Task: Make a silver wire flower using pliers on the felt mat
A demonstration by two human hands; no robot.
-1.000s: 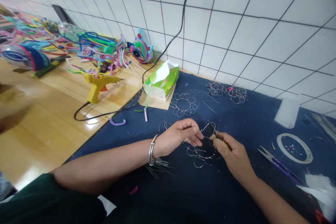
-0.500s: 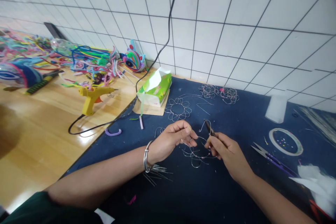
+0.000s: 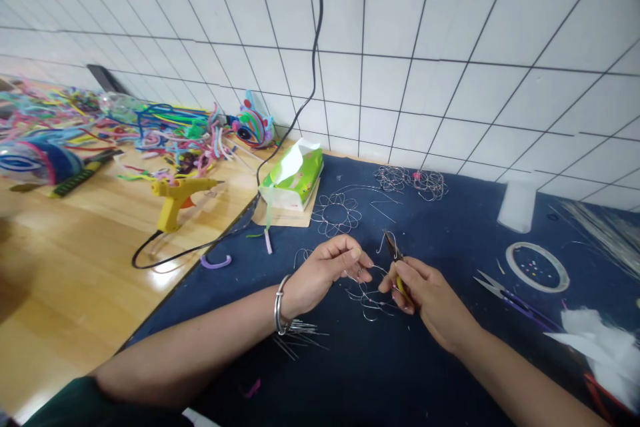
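My left hand [image 3: 327, 270] pinches a thin silver wire piece [image 3: 369, 301] between thumb and fingers. Loops with small pinkish beads hang from it, just over the dark blue mat [image 3: 350, 373]. Wrapped round pliers [image 3: 401, 285] with yellow handles, my right hand [image 3: 427, 290] is closed to the right of the wire. The pliers' dark jaws point up and away, beside a bent end of wire [image 3: 381, 241]; whether they grip it I cannot tell. A finished-looking flower-shaped wire ring [image 3: 336, 215] lies flat beyond my left hand.
Left is a yellow glue gun [image 3: 173, 200] with its cord, near a green tissue pack [image 3: 295, 180]. Tangled wire shapes [image 3: 393, 178] lie by the wall. To the right are purple-handled scissors [image 3: 520, 303] and a white ring [image 3: 513, 267] holding beads. Cut wires [image 3: 300, 333] lie under my left wrist.
My right hand has turned the pliers slightly, so their yellow handle now shows. The left hand keeps its pinch on the wire. The whole view has tilted a little upward.
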